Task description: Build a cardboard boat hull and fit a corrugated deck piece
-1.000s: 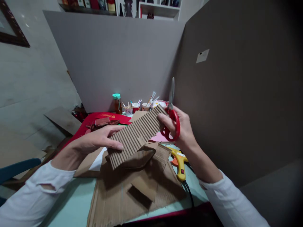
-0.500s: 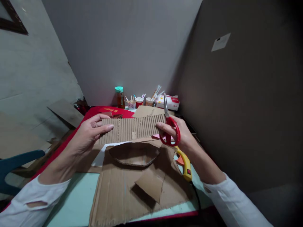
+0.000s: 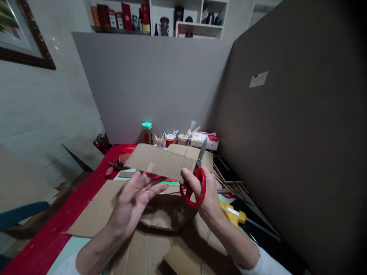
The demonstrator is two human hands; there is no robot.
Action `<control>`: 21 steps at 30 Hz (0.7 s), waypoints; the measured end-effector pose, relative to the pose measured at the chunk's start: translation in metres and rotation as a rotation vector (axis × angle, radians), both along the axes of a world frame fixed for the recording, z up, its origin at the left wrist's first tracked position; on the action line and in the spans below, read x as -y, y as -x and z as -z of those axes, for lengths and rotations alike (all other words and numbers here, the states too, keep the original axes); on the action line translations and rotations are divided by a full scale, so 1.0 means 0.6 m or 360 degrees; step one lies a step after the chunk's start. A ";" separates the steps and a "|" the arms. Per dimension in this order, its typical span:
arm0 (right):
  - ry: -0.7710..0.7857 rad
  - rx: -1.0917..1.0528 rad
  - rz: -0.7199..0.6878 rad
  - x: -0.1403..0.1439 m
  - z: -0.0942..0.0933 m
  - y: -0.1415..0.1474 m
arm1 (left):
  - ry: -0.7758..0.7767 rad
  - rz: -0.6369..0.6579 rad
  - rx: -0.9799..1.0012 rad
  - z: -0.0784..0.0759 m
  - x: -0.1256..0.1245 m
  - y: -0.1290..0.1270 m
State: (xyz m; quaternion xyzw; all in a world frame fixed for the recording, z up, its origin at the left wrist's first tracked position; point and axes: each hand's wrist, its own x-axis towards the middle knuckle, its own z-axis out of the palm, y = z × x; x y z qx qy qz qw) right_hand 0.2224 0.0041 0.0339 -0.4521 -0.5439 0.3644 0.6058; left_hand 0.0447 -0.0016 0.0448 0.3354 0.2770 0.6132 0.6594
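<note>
A strip of corrugated cardboard [image 3: 163, 160], ridged on its right part and smooth at its left end, is raised above the table. My right hand [image 3: 205, 191] pinches its right end and also holds red-handled scissors [image 3: 193, 187], their blades pointing up. Just below the strip's lower left edge is my left hand [image 3: 132, 202], palm up with fingers apart and nothing in it. Whether its fingertips touch the strip I cannot tell. Beneath my hands a curved-edged cardboard piece [image 3: 169, 217] rests on a larger cardboard sheet [image 3: 137, 254], partly hidden by my left arm.
A yellow glue gun [image 3: 233, 214] lies right of my right hand. Behind stand a bottle [image 3: 147, 133], paper cups [image 3: 170, 139] with sticks and pens, and a tissue pack [image 3: 205, 141]. A flat cardboard sheet [image 3: 91, 210] lies at left. Grey panels [image 3: 160, 84] rise at the back and right.
My left hand has let go of the strip's left end and moved below it. The strip has tilted, its left end now farther away. The view has tipped up, showing shelves.
</note>
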 end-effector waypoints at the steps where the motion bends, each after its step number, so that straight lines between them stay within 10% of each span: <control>1: 0.0012 0.0036 -0.0070 0.003 0.000 0.003 | 0.0041 0.0084 -0.0099 0.002 0.005 -0.008; 9: 0.0154 0.0241 -0.0439 -0.002 0.002 -0.019 | 0.0167 -0.0041 -0.0467 0.010 0.005 -0.015; 21: 0.0240 0.1034 -0.0585 0.021 -0.016 -0.061 | 0.0254 -0.0397 -0.0103 0.019 -0.024 0.032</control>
